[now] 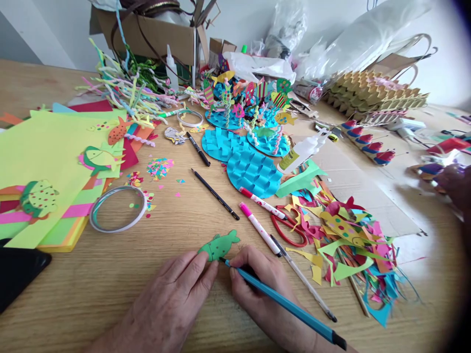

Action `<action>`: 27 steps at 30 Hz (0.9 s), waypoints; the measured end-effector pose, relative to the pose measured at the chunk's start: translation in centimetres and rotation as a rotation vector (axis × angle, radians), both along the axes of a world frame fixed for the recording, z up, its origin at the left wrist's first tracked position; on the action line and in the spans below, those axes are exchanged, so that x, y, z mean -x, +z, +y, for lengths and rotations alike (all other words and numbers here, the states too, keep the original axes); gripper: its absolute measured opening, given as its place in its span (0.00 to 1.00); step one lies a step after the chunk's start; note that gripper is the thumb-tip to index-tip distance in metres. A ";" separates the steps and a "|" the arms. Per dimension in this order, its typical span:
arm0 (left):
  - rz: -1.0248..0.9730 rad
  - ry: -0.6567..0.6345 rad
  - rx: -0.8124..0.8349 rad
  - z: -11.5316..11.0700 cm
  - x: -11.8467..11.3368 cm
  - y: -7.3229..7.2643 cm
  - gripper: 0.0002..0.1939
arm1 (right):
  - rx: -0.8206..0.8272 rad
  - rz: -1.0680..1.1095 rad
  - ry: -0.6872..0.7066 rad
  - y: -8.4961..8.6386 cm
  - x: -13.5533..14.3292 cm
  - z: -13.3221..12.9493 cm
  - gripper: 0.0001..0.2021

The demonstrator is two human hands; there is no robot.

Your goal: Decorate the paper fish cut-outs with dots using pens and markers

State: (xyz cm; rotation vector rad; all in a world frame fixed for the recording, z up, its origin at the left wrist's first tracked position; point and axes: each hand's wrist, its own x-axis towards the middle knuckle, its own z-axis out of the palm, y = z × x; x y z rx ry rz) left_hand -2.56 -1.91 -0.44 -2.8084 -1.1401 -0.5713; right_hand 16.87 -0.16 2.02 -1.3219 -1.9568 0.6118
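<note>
A small green paper fish [222, 246] with drawn dark marks lies on the wooden table in front of me. My left hand [180, 289] presses its front part down with fingers held close together, hiding part of the head. My right hand [261, 282] pinches a blue felt-tip pen [283, 300] near its point, and the dark tip touches the fish's lower edge. Beyond the fish lie a black pencil [215, 193], a pink-capped marker [257, 226], a red-capped marker [263, 202] and a clear ballpoint pen [305, 279]. Partly beneath the markers are red-handled scissors [303, 238].
Paper scraps [353, 245] pile up at right. Blue woven paper discs [253, 171] and a glue bottle [300, 153] stand ahead. A tape roll [117, 229] sits beside coloured sheets [69, 142]. Another person's hand [456, 189] shows at the right edge, near egg trays [375, 93].
</note>
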 end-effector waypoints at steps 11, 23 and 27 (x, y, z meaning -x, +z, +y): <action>0.001 -0.014 0.006 0.0 0.1 0.1 0.25 | 0.010 -0.012 0.000 0.1 0.0 0.0 0.07; 0.005 -0.011 -0.011 0.1 0.0 0.5 0.26 | -0.001 -0.008 -0.005 -0.1 0.0 -0.1 0.07; 0.001 -0.014 -0.015 0.1 0.0 0.4 0.25 | -0.008 -0.002 -0.003 0.0 0.0 -0.1 0.07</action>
